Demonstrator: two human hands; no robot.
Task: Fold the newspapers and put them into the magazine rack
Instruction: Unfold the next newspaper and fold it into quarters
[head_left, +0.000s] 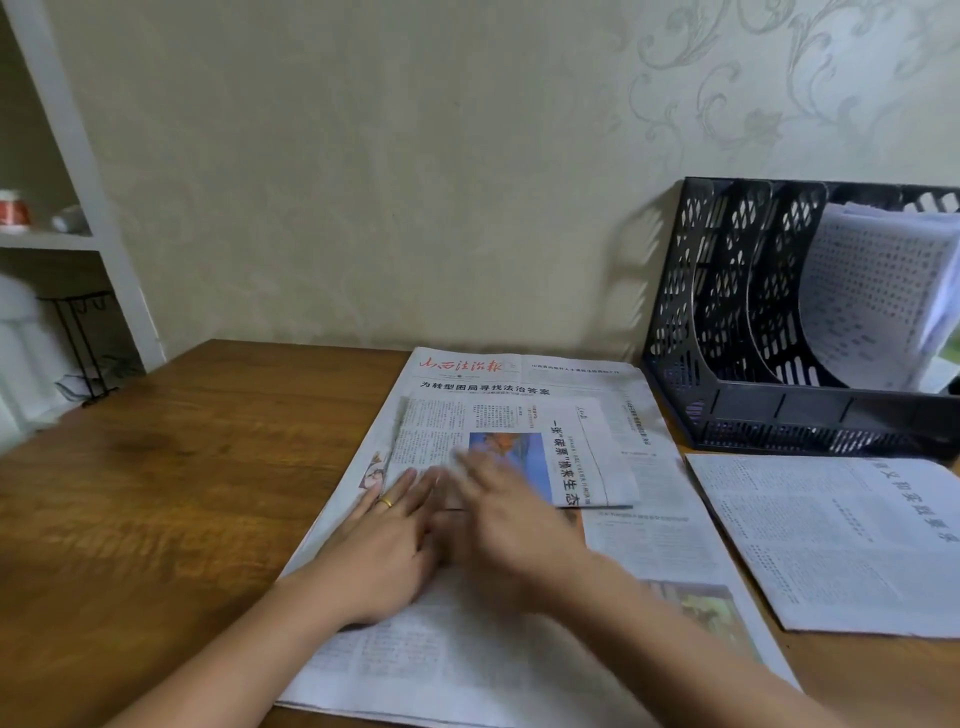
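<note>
A: What takes up most of the view?

B: The wooden table (171, 499), pushed against a pale patterned wall (363, 182). Spread flat on the table is an open newspaper (524, 644) with a red masthead at its far edge.

A: And the rack?

B: The black magazine rack (727, 332) stands at the table's far right corner, near the wall, its slots facing the person. One slot already holds a curled newspaper in the rack (878, 296) (the slots to its left show only their perforated dividers).

A: Anything else on the right?

B: A second newspaper (841, 540), folded, lies flat just in front of the rack.

A: Where is the piece being worked?

B: A folded newspaper (519, 447) with a blue-and-orange photo lies on top of the open one, toward its far half.

A: The hands?

B: Both rest on its near left edge. The left hand (387, 535) lies flat, fingers straight and slightly spread, a gold ring (385, 502) on one. The right hand (506, 514) is blurred, palm down, fingers extended, beside the left.
</note>
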